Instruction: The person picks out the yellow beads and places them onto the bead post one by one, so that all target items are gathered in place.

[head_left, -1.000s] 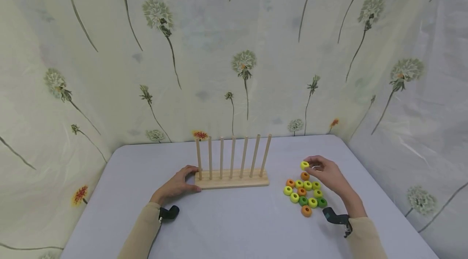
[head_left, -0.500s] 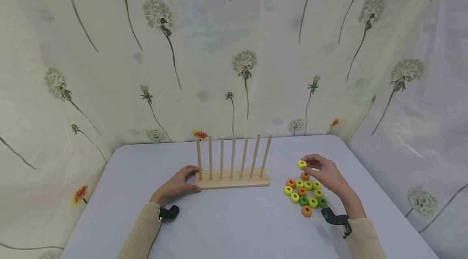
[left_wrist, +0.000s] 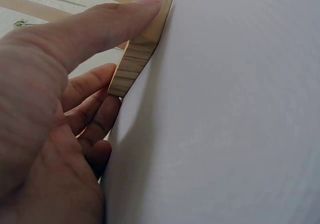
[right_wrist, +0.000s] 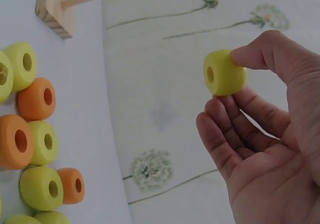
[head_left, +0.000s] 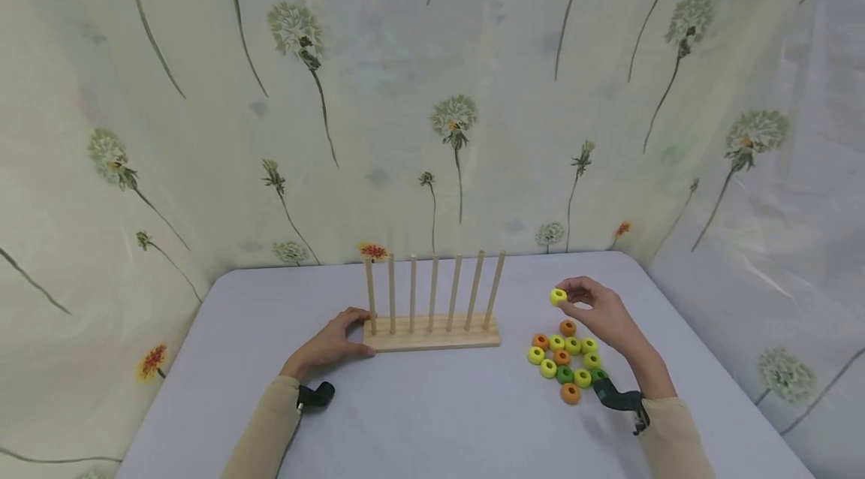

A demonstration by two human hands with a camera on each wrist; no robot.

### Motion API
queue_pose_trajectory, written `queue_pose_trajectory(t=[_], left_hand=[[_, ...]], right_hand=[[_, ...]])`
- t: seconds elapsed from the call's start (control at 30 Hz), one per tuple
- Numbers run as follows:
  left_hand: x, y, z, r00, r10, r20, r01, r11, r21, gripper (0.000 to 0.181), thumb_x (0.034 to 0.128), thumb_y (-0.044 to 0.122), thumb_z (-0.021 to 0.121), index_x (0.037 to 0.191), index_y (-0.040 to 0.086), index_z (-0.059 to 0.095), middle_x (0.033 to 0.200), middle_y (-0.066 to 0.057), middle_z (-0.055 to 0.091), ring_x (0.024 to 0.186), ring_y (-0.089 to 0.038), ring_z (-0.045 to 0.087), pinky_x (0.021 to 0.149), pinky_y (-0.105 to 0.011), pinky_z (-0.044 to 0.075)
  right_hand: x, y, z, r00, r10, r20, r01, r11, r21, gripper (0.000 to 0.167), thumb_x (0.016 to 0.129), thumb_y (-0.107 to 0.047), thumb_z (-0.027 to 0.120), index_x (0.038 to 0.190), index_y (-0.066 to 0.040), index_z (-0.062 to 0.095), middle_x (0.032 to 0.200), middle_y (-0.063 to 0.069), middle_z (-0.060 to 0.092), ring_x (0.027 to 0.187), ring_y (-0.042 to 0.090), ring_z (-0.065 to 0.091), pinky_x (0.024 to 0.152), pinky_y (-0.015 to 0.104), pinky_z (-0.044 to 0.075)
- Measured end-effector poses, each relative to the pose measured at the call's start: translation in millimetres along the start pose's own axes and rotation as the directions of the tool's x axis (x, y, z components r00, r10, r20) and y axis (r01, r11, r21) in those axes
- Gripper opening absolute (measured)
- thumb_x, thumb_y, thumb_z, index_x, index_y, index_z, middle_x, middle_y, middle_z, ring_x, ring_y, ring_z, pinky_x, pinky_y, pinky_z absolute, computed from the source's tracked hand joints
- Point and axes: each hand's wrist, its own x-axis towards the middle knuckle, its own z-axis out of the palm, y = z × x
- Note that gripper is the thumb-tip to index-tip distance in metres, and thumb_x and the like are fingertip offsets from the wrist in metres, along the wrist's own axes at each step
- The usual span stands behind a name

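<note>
A yellow bead (right_wrist: 227, 73) with a hole through it is pinched between the thumb and fingers of my right hand (head_left: 600, 314). It is held above the table, just beyond the loose beads. At the left end of a wooden peg rack (head_left: 432, 341), my left hand (head_left: 327, 344) grips the base, thumb on the front edge and fingers behind. In the left wrist view the thumb lies along the base's end (left_wrist: 132, 66). Several bare upright pegs (head_left: 433, 295) stand in a row on the rack.
Loose orange, yellow and green beads lie grouped right of the rack, among them an orange bead (head_left: 571, 393) nearest the front and a green bead (head_left: 564, 375). A white cloth covers the table (head_left: 432, 419). Behind it hangs a dandelion-print curtain (head_left: 378, 88).
My right hand has raised the yellow bead and moved slightly left, away from the group. The left hand stays on the rack. The head view has shifted a little.
</note>
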Motion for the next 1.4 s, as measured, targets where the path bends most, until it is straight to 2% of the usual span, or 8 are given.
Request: queue_pose_trajectory(t=[0.23, 0.4, 0.57, 0.73, 1.07, 1.13, 1.27, 1.4], left_hand=[[-0.2, 0.7, 0.1, 1.000, 0.011, -0.004, -0.011, 1.000, 0.005, 0.075, 0.0709, 0.037, 0.084, 0.135, 0.017, 0.051, 0.145, -0.003, 0.043, 0.143, -0.029, 0.029, 0.117, -0.054, 0.020], [1.2, -2.8, -0.4, 1.000, 0.016, -0.006, -0.016, 1.000, 0.025, 0.075, 0.0712, 0.040, 0.084, 0.135, 0.017, 0.051, 0.144, -0.002, 0.044, 0.142, -0.029, 0.030, 0.117, -0.055, 0.022], [2.0, -5.1, -0.3, 1.000, 0.002, -0.010, -0.001, 0.999, 0.032, 0.075, 0.0708, 0.042, 0.083, 0.135, 0.020, 0.051, 0.145, -0.001, 0.043, 0.143, -0.029, 0.028, 0.117, -0.054, 0.020], [2.4, -5.7, 0.1, 1.000, -0.004, -0.010, 0.004, 1.000, 0.027, 0.075, 0.0703, 0.043, 0.084, 0.134, 0.021, 0.051, 0.146, 0.000, 0.043, 0.144, -0.029, 0.027, 0.117, -0.055, 0.020], [2.2, -2.9, 1.3, 1.000, 0.015, -0.009, -0.015, 1.000, 0.012, 0.075, 0.0710, 0.040, 0.084, 0.135, 0.018, 0.051, 0.146, -0.004, 0.042, 0.143, -0.031, 0.028, 0.116, -0.057, 0.021], [2.2, -2.7, 1.3, 1.000, 0.013, -0.009, -0.013, 1.000, 0.014, 0.076, 0.0709, 0.040, 0.084, 0.135, 0.017, 0.051, 0.146, -0.004, 0.042, 0.143, -0.031, 0.028, 0.116, -0.056, 0.021], [1.9, -2.4, 1.0, 1.000, 0.011, -0.010, -0.011, 1.000, 0.016, 0.075, 0.0708, 0.040, 0.084, 0.135, 0.018, 0.051, 0.145, -0.003, 0.043, 0.143, -0.030, 0.029, 0.117, -0.056, 0.022], [2.1, -3.3, 0.9, 1.000, 0.007, -0.010, -0.007, 1.000, 0.010, 0.075, 0.0704, 0.041, 0.084, 0.134, 0.019, 0.052, 0.146, -0.002, 0.042, 0.143, -0.031, 0.028, 0.116, -0.057, 0.021]], right_hand=[[11.3, -15, -10, 0.999, -0.042, -0.017, 0.041, 0.999, -0.009, 0.034, 0.091, -0.030, 0.067, 0.116, -0.010, 0.057, 0.111, 0.005, 0.064, 0.095, 0.002, 0.058, 0.081, 0.012, 0.049], [19.6, -30, -15, 0.998, -0.058, -0.023, 0.057, 0.998, -0.005, 0.034, 0.091, -0.032, 0.067, 0.116, -0.010, 0.058, 0.112, 0.005, 0.063, 0.101, 0.012, 0.061, 0.080, 0.012, 0.049], [30.5, -49, -21, 0.997, -0.078, -0.030, 0.077, 0.997, -0.007, 0.037, 0.091, -0.036, 0.066, 0.118, -0.011, 0.057, 0.114, 0.006, 0.063, 0.108, 0.024, 0.061, 0.084, 0.023, 0.051], [40.4, -68, -22, 0.994, -0.104, -0.026, 0.104, 0.994, 0.014, 0.037, 0.091, -0.039, 0.065, 0.117, -0.013, 0.057, 0.117, 0.004, 0.062, 0.109, 0.023, 0.061, 0.085, 0.031, 0.052], [50.5, -86, -18, 0.986, -0.164, -0.024, 0.165, 0.985, 0.050, 0.034, 0.091, -0.033, 0.067, 0.117, -0.013, 0.058, 0.115, 0.004, 0.061, 0.108, 0.022, 0.060, 0.085, 0.022, 0.050], [52.2, -89, -17, 0.985, -0.171, -0.021, 0.172, 0.984, 0.054, 0.034, 0.091, -0.032, 0.067, 0.117, -0.012, 0.058, 0.115, 0.004, 0.061, 0.108, 0.022, 0.060, 0.086, 0.025, 0.050], [55.7, -95, -15, 0.984, -0.179, -0.012, 0.179, 0.981, 0.068, 0.033, 0.091, -0.031, 0.067, 0.118, -0.012, 0.058, 0.115, 0.005, 0.061, 0.108, 0.024, 0.060, 0.089, 0.040, 0.050], [58.8, -100, -12, 0.981, -0.193, -0.015, 0.193, 0.977, 0.094, 0.031, 0.091, -0.029, 0.068, 0.116, -0.013, 0.059, 0.114, 0.006, 0.061, 0.108, 0.026, 0.061, 0.092, 0.047, 0.049]])
